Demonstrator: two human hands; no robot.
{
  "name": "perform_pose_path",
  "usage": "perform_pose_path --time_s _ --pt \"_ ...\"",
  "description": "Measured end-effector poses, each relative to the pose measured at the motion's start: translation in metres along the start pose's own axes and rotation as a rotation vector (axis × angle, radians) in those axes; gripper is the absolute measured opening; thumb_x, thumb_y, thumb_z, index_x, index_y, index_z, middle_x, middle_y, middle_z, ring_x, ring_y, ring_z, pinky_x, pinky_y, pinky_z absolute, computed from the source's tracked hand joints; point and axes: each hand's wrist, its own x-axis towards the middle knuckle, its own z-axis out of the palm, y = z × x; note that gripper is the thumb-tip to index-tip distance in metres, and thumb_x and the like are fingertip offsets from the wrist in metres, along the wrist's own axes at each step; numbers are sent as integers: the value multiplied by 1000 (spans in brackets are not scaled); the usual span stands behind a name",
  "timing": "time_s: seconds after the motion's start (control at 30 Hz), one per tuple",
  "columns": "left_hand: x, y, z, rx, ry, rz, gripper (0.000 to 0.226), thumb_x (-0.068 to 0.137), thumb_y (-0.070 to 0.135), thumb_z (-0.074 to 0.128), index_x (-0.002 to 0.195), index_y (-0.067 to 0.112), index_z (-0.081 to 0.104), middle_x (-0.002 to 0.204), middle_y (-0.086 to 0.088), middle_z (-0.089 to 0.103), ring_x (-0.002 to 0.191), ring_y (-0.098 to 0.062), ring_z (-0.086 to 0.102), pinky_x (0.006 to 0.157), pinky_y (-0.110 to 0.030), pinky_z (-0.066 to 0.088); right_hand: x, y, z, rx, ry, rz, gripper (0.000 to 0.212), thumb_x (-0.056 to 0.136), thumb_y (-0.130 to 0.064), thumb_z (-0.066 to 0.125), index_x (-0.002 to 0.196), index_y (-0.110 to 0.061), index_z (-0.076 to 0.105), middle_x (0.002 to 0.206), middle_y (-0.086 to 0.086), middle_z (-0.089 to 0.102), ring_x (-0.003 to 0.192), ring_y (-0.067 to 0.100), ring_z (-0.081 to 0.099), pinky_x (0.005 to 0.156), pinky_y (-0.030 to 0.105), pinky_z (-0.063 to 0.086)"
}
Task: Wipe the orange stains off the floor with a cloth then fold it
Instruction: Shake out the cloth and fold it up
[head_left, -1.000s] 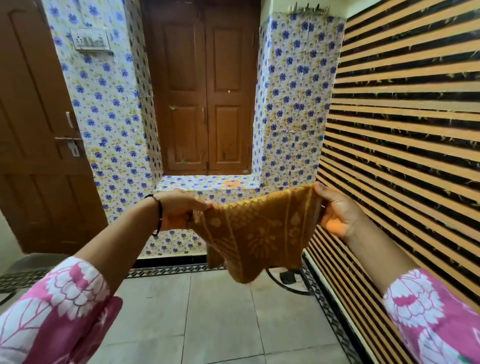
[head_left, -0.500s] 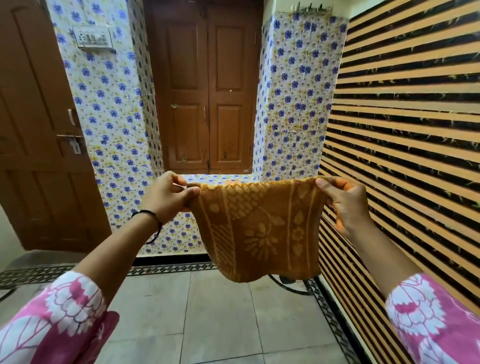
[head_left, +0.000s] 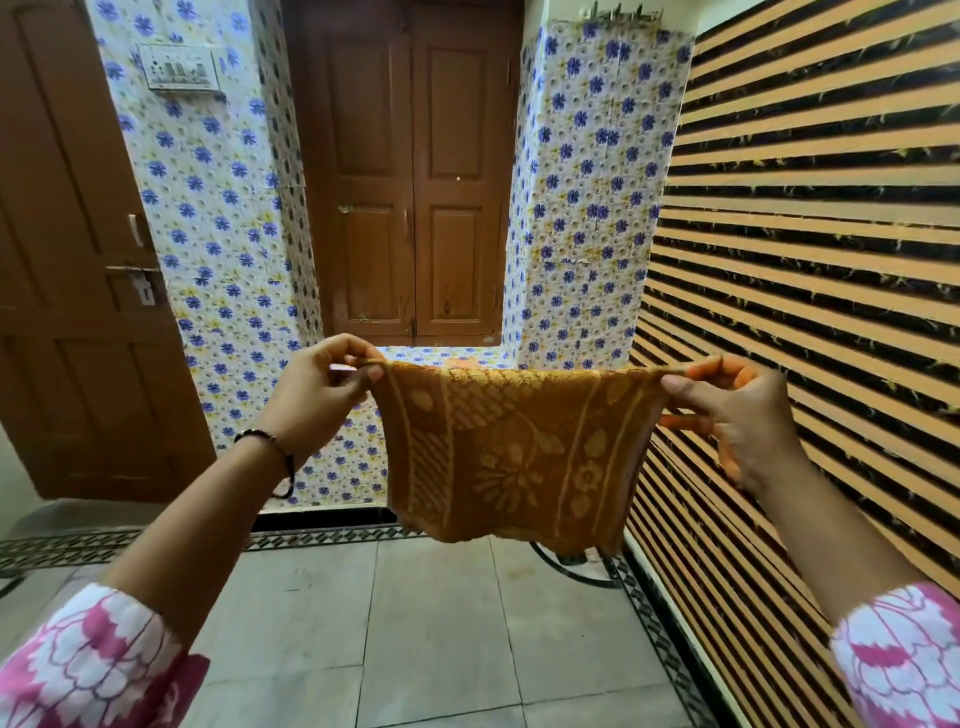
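Both hands are up at chest height in the middle of the frame: the left hand (head_left: 317, 395) pinches one top corner of the orange cloth (head_left: 511, 457), the right hand (head_left: 737, 415) the other. A second ago the cloth sagged in a bunch; now its top edge is pulled taut and level, so folding looks about to begin. Below, the grey tiled floor (head_left: 441, 639) shows no orange stains that I can see. Beyond stand brown doors (head_left: 410, 182).
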Motion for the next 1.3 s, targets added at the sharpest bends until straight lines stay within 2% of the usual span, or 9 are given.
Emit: perform_pose_path --time_s 0.13,0.3,0.5,0.6,0.77,0.83,0.93,1.17,1.3 --pt "-6 -3 6 -284 -83 -94 13 94 15 46 87 17 56 86 -3 61 89 -19 58 88 -39 47 -3 3 1 75 9 57 10 84 -2 63 84 -9 55 85 12 67 74 23 70 61 35 59" --pt "-9 3 16 -443 -130 -115 2 87 13 53 89 15 53 70 4 64 68 -9 63 62 -24 56 3 13 11 167 80 121 4 93 -13 55 95 -14 52 88 9 64 79 23 68 65 36 58" --pt "-14 15 12 -581 -259 -144 38 57 12 74 89 13 53 71 -1 70 70 -12 68 61 -24 56 18 29 21 191 217 280 5 95 -14 53 97 -13 58 92 12 64 89 30 66 70 41 58" --pt "-9 6 14 -512 -147 -268 27 67 4 72 88 10 56 75 -5 70 68 -13 69 58 -23 56 24 35 28 186 223 381 6 92 -9 56 89 -11 60 90 13 66 85 30 67 71 43 57" --pt "-3 -31 56 -681 76 -756 7 85 4 62 92 3 61 63 -5 69 53 -11 66 46 -19 51 16 52 60 235 209 664 17 84 2 63 102 1 63 95 18 68 78 30 68 66 42 58" --pt "-10 -43 79 -688 85 -794 16 85 5 62 100 1 63 78 -10 72 66 -16 67 53 -22 53 5 58 78 263 177 721 20 82 0 66 101 0 62 99 19 68 81 32 69 70 46 58" --pt "-23 -39 107 -668 82 -705 30 84 4 64 113 2 60 100 -15 68 83 -21 65 62 -28 53 -18 53 112 259 71 675 13 82 -5 69 94 -5 63 92 14 69 82 32 68 75 49 58" --pt "-35 -1 109 -546 -20 -321 45 79 7 70 120 10 51 98 -16 70 84 -22 70 73 -33 57 -47 22 129 69 -186 292 17 94 -8 54 96 -13 70 89 3 72 83 13 69 71 24 57" --pt "-37 9 97 -466 -12 -192 36 82 3 65 115 14 55 90 -12 72 85 -22 70 75 -36 57 -49 14 115 26 -256 176 22 93 0 52 99 -13 68 100 5 70 93 18 68 80 30 57"
